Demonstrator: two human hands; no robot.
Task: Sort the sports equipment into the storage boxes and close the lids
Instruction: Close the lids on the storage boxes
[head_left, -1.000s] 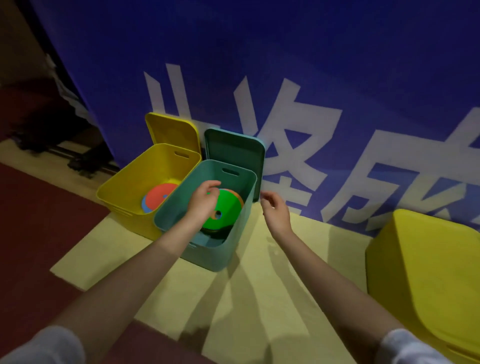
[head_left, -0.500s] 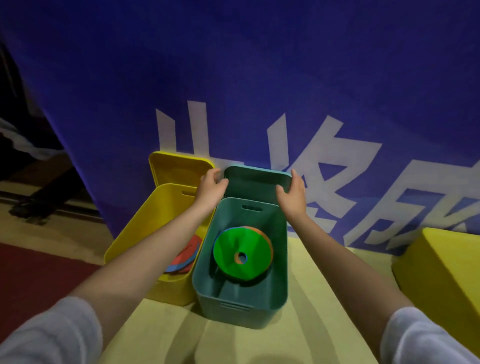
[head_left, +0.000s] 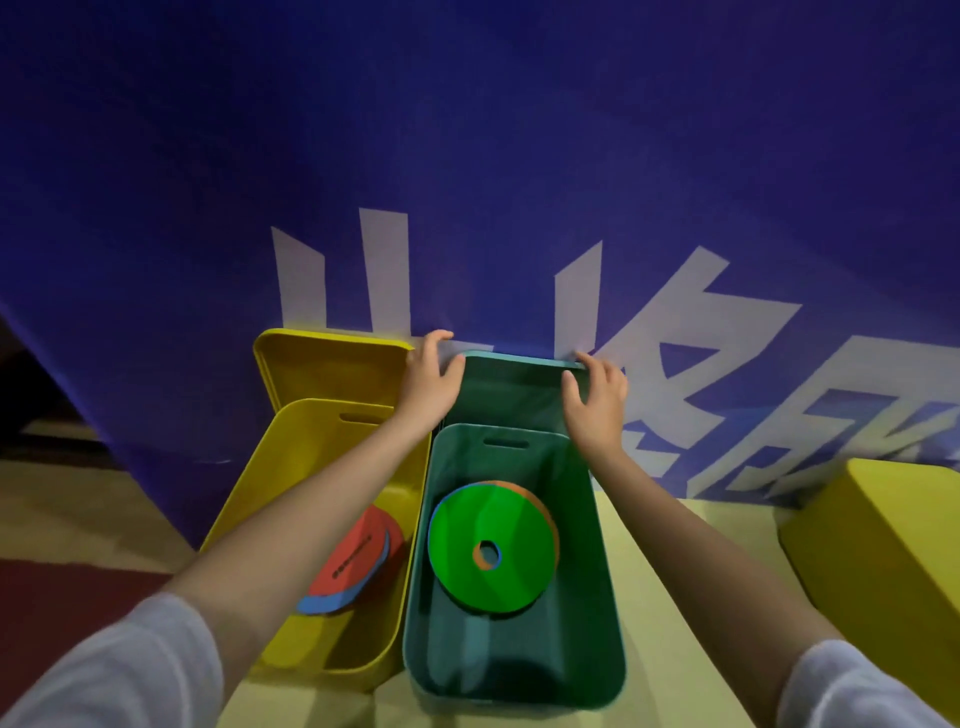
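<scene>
Both hands have left the inside of the teal storage box (head_left: 511, 571) and are now taking its lid. The left hand (head_left: 428, 379) is gripping the left top corner of the teal lid (head_left: 511, 395), which is leaning on the blue banner (head_left: 467, 156) just behind the box; the right hand (head_left: 595, 397) is curling over the lid's right edge. Inside the box, the green disc (head_left: 491, 545) is lying on an orange one. Left of the box, the yellow storage box (head_left: 311, 457) is holding red and blue discs, its yellow lid (head_left: 332, 364) also propped behind. Sorting seems finished here; lowering the lid looks next.
</scene>
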